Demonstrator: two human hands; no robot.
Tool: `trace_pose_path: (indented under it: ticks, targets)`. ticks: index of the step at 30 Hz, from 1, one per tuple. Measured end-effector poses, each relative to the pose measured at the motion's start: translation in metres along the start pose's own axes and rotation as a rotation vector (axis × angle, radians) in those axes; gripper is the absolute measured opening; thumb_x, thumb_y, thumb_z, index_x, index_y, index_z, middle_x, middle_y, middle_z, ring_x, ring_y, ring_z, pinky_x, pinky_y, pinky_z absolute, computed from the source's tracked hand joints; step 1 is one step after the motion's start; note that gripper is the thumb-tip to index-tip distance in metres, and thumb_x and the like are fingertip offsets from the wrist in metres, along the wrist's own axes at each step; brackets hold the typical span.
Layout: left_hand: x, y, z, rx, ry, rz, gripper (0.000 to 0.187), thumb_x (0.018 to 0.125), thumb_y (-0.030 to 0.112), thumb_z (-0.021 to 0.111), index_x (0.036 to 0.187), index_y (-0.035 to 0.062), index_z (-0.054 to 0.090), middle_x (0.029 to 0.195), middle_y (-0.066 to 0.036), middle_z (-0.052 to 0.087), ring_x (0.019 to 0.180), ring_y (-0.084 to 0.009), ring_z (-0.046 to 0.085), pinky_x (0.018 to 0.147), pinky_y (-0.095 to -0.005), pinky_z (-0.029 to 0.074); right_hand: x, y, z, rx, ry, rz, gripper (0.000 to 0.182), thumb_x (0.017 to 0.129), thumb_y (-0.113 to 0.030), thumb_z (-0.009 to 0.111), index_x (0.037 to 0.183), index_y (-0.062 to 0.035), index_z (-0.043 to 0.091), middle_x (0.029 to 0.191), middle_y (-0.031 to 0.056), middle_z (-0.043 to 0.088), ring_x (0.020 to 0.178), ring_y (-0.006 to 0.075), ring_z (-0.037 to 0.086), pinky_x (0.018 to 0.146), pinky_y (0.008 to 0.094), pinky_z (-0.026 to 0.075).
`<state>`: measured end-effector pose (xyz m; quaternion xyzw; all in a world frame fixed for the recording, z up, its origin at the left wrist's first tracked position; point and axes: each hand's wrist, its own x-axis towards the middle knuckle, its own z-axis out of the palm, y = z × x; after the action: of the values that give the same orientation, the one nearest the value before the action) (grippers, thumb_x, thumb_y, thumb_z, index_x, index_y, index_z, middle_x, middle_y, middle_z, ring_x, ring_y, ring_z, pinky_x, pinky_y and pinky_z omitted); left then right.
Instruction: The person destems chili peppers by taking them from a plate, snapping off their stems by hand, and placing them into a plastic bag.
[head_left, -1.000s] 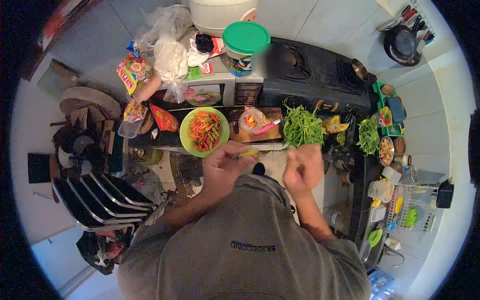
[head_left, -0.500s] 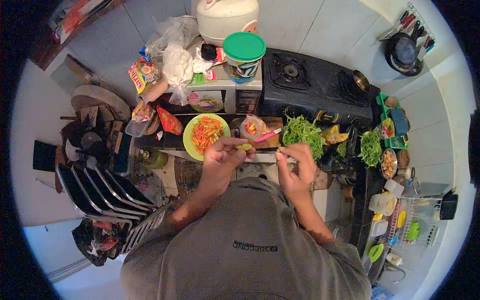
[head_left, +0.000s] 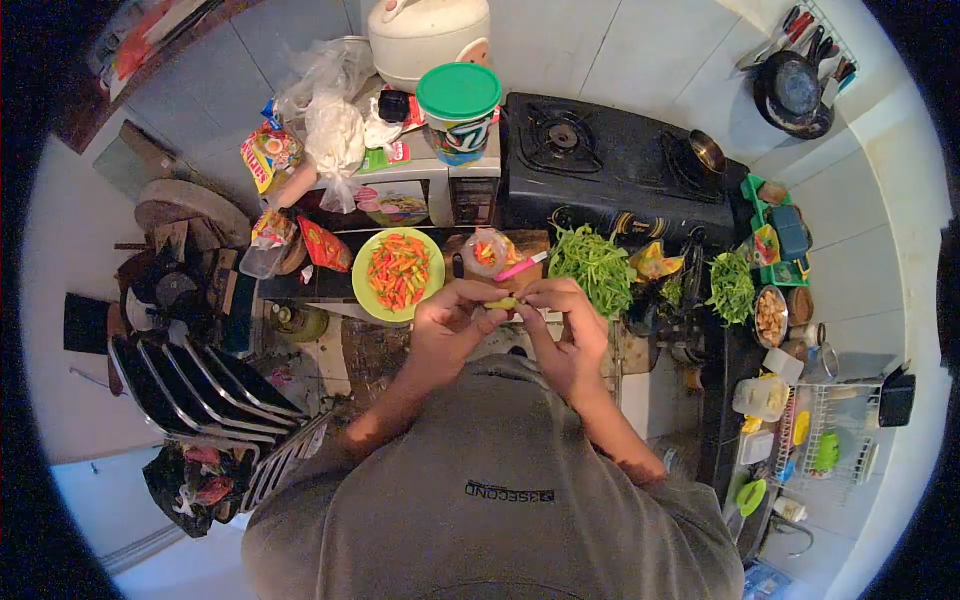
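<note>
Between finger and thumb, my left hand [head_left: 450, 325] grips a small yellow-green chili pepper [head_left: 502, 303] in front of my chest. My right hand [head_left: 570, 335] is closed in a pinch at the chili's right end. Just beyond my left hand is a lime-green plate [head_left: 366, 298] heaped with red, orange and greenish chilies [head_left: 398, 270]. Past the fingertips, a clear plastic bag [head_left: 486, 254] with more chilies rests on a wooden cutting board [head_left: 532, 243]. A pink-handled knife [head_left: 518, 267] lies beside that bag. Leafy greens [head_left: 592, 268] are piled beyond my right hand.
A black gas stove [head_left: 610, 160] stands at the back. Left of it, a green-lidded tub [head_left: 459, 115] sits on a microwave [head_left: 425, 200]. A bowl of brown pieces [head_left: 770, 316] and a dish rack [head_left: 830, 430] are at right. Stacked metal-framed chairs [head_left: 200, 390] stand at left.
My right hand has moved left from apart to meet the chili's end at my left hand. The whole view has shifted slightly. The left hand keeps its hold on the chili.
</note>
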<state>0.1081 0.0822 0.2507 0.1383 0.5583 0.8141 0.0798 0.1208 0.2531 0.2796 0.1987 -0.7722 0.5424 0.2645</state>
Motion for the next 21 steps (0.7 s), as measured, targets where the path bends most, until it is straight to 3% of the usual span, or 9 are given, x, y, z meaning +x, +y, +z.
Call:
trace_pose_path:
  ticks: [10,13,15,17,21]
  targets:
    - [0.01,-0.01,0.012,0.142,-0.017,0.087,0.025,0.085,-0.005,0.07,0.11,-0.0035,0.065,0.112,-0.012,0.066,0.109,-0.0186,0.062,0.096,-0.0309,0.048,0.002,0.008,-0.016,-0.039,0.024,-0.034,0.024,0.079,0.016,0.069,0.093,0.0006,0.057,0.097,0.0147,0.067,0.088,0.0231,0.065,0.079,0.0323,0.05]
    - [0.013,-0.01,0.015,0.24,0.003,0.13,0.023,0.083,-0.004,0.072,0.105,-0.0024,0.067,0.109,-0.013,0.068,0.107,-0.0198,0.063,0.095,-0.0312,0.048,0.002,0.011,-0.02,-0.023,0.035,-0.031,0.024,0.075,0.011,0.073,0.091,0.0003,0.059,0.094,0.0154,0.067,0.085,0.0301,0.066,0.077,0.0362,0.052]
    - [0.014,-0.01,0.019,0.345,0.009,0.178,0.021,0.082,-0.003,0.074,0.103,-0.0018,0.068,0.106,-0.013,0.069,0.105,-0.0208,0.065,0.093,-0.0315,0.049,0.0,0.014,-0.022,-0.029,0.002,-0.004,0.021,0.082,0.015,0.067,0.092,0.0003,0.056,0.097,0.0142,0.066,0.088,0.0214,0.065,0.078,0.0303,0.05]
    - [0.016,-0.009,0.023,0.56,0.037,0.344,0.019,0.08,-0.002,0.075,0.098,-0.0007,0.07,0.101,-0.014,0.071,0.097,-0.0231,0.068,0.088,-0.0325,0.052,-0.004,0.019,-0.022,-0.005,0.017,0.041,0.02,0.083,0.014,0.066,0.092,0.0005,0.056,0.098,0.0141,0.066,0.088,0.0204,0.065,0.078,0.0294,0.05]
    - [0.018,-0.01,0.03,0.654,0.063,0.398,0.018,0.079,-0.002,0.075,0.097,-0.0009,0.07,0.099,-0.014,0.071,0.093,-0.0243,0.069,0.082,-0.0335,0.054,-0.004,0.017,-0.022,0.053,0.046,0.205,0.016,0.087,0.012,0.064,0.094,0.0013,0.055,0.101,0.014,0.064,0.089,0.0181,0.063,0.079,0.0279,0.05]
